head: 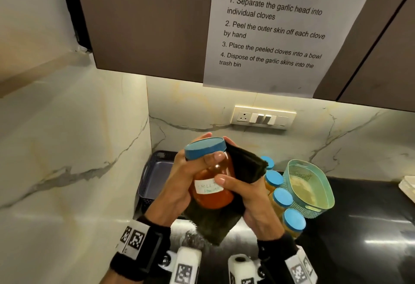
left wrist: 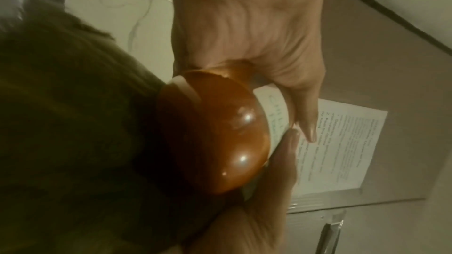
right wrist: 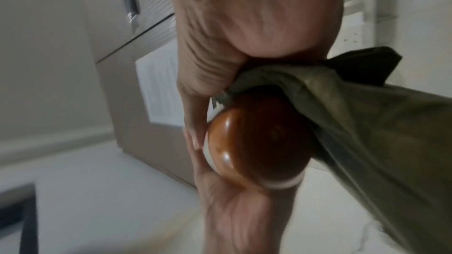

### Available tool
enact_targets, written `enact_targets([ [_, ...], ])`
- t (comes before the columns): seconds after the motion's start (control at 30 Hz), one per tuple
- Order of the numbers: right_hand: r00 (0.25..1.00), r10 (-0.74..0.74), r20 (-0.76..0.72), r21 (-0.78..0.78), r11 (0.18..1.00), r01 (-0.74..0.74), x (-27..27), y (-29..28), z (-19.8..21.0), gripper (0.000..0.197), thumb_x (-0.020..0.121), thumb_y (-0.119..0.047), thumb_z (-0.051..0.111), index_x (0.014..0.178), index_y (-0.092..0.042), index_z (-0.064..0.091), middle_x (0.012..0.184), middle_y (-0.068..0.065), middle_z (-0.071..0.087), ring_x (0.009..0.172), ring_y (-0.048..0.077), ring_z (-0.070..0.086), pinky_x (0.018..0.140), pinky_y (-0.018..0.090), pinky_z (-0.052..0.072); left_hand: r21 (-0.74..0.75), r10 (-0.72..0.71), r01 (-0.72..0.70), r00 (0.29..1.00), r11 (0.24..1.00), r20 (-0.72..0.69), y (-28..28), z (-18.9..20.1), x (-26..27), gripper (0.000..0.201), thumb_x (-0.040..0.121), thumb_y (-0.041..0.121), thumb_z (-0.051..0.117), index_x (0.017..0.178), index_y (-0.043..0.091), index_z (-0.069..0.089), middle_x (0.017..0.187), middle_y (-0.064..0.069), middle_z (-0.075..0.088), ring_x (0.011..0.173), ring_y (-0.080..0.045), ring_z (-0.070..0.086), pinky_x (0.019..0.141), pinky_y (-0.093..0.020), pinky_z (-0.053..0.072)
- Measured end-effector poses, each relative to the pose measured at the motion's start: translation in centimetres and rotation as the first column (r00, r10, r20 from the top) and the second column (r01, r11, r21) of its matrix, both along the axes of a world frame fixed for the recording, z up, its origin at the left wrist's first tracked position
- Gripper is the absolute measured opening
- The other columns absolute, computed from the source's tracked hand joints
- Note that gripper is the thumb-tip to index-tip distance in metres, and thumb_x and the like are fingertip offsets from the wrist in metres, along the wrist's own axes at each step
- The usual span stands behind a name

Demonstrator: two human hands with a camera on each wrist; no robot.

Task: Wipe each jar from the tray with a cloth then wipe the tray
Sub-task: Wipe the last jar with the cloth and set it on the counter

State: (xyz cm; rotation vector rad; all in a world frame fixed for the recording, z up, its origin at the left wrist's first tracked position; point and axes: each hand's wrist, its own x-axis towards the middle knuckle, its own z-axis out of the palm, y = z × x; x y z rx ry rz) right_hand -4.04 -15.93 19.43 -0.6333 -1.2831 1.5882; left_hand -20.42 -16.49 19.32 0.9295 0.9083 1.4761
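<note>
Above the black table [head: 359,227], left hand [head: 179,185] grips an amber jar [head: 213,194] while right hand [head: 247,196] clasps a dark cloth [head: 244,167] around it; four jars [head: 283,198] stand beside the emptied tray [head: 155,176], itself apparently unwiped.

This is a home kitchen: a dark polished counter [head: 359,227] runs beneath brown wall cabinets [head: 146,25], backed by marble-patterned wall panels [head: 67,149] carrying a socket and switch plate [head: 263,117]. Blue-lidded jars [head: 283,198] of foodstuff stand beside a green plastic basket [head: 323,194], and a printed sheet [head: 274,30] about peeling garlic hangs from a cabinet door
</note>
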Motion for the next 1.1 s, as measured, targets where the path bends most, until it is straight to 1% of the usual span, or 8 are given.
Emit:
enact_targets([
  [0.1, 0.996, -0.093, -0.004, 0.139, 0.986, 0.092, -1.1, -1.3, 0.2, 0.062, 0.064, -0.033, 0.096, 0.12, -0.046, 0.073, 0.126, -0.005, 0.075, 0.121, 0.021, 0.07, 0.089, 0.03, 0.061, 0.024, 0.017, -0.018, 0.999, 1.0, 0.03, 0.2, 0.0, 0.2, 0.116, 0.031, 0.065, 0.1, 0.134, 0.021, 0.067, 0.111, -0.007, 0.078, 0.098, -0.026, 0.076, 0.075, -0.034, 0.063],
  [0.27, 0.937, -0.346, 0.054, 0.605, 0.757, 0.245, -2.5, -1.5, -0.9, 0.058, 0.089, -0.014, 0.08, 0.143, -0.014, 0.058, 0.153, 0.001, 0.057, 0.147, 0.024, 0.049, 0.116, 0.042, 0.047, 0.015, 0.089, -0.09, 0.992, 0.996, 0.085, 0.4, -0.7, 0.0, 0.107, 0.042, 0.059, 0.101, 0.132, 0.008, 0.069, 0.124, -0.02, 0.073, 0.115, -0.036, 0.071, 0.103, -0.052, 0.055],
  [0.4, 0.973, -0.206, 0.108, 0.325, 0.932, 0.161, -1.9, 0.1, 0.9, 0.023, 0.095, -0.04, 0.071, 0.115, -0.053, 0.074, 0.119, -0.011, 0.078, 0.111, 0.014, 0.075, 0.087, 0.026, 0.061, 0.013, 0.149, -0.15, 0.988, 0.989, 0.038, 0.3, -1.1, 0.8, 0.115, 0.028, 0.069, 0.099, 0.122, 0.009, 0.071, 0.105, -0.011, 0.078, 0.09, -0.029, 0.076, 0.07, -0.033, 0.063],
  [0.47, 0.988, -0.139, 0.072, 0.182, 0.976, 0.124, -1.9, 0.6, 0.9, 0.018, 0.094, -0.04, 0.064, 0.099, -0.049, 0.079, 0.102, -0.005, 0.081, 0.094, 0.016, 0.078, 0.075, 0.024, 0.061, 0.03, 0.156, -0.157, 0.987, 0.987, 0.025, 0.3, -1.0, 1.1, 0.113, 0.027, 0.07, 0.098, 0.12, 0.011, 0.072, 0.103, -0.009, 0.079, 0.088, -0.028, 0.077, 0.067, -0.03, 0.062],
  [0.67, 0.971, -0.238, 0.003, 0.373, 0.901, 0.22, -3.5, -1.3, -1.1, 0.039, 0.102, -0.042, 0.058, 0.141, -0.044, 0.059, 0.152, -0.003, 0.058, 0.147, 0.027, 0.049, 0.116, 0.054, 0.044, 0.024, 0.224, -0.225, 0.973, 0.974, 0.057, 0.8, -0.8, 0.0, 0.113, 0.03, 0.068, 0.099, 0.121, 0.007, 0.071, 0.112, -0.016, 0.076, 0.1, -0.04, 0.074, 0.087, -0.046, 0.062],
  [0.83, 0.981, -0.19, 0.03, 0.151, 0.971, 0.183, -2.7, 1.2, 0.8, 0.023, 0.098, -0.03, 0.059, 0.112, -0.031, 0.077, 0.107, -0.002, 0.081, 0.1, 0.02, 0.077, 0.079, 0.024, 0.061, 0.041, 0.222, -0.223, 0.975, 0.974, 0.019, 0.5, -0.9, 1.0, 0.112, 0.032, 0.07, 0.098, 0.123, 0.012, 0.071, 0.111, -0.011, 0.079, 0.099, -0.033, 0.077, 0.079, -0.039, 0.064],
  [0.97, 0.96, -0.271, 0.065, 0.414, 0.883, 0.221, -3.7, -0.7, -1.0, 0.045, 0.102, -0.044, 0.057, 0.146, -0.039, 0.056, 0.153, -0.006, 0.057, 0.147, 0.028, 0.048, 0.115, 0.056, 0.044, 0.038, 0.249, -0.251, 0.967, 0.967, 0.057, 1.3, -0.6, 0.3, 0.118, 0.036, 0.067, 0.099, 0.13, 0.002, 0.068, 0.12, -0.021, 0.075, 0.108, -0.042, 0.073, 0.095, -0.05, 0.058],
  [1.1, 0.928, -0.349, 0.131, 0.575, 0.789, 0.216, -3.5, 0.2, -2.1, 0.05, 0.103, -0.041, 0.057, 0.151, -0.045, 0.047, 0.16, -0.011, 0.047, 0.153, 0.024, 0.039, 0.12, 0.06, 0.038, 0.021, 0.31, -0.311, 0.95, 0.95, 0.044, 1.5, -0.5, 0.8, 0.129, 0.026, 0.078, 0.094, 0.128, 0.003, 0.068, 0.119, -0.018, 0.076, 0.109, -0.037, 0.074, 0.097, -0.049, 0.059],
])
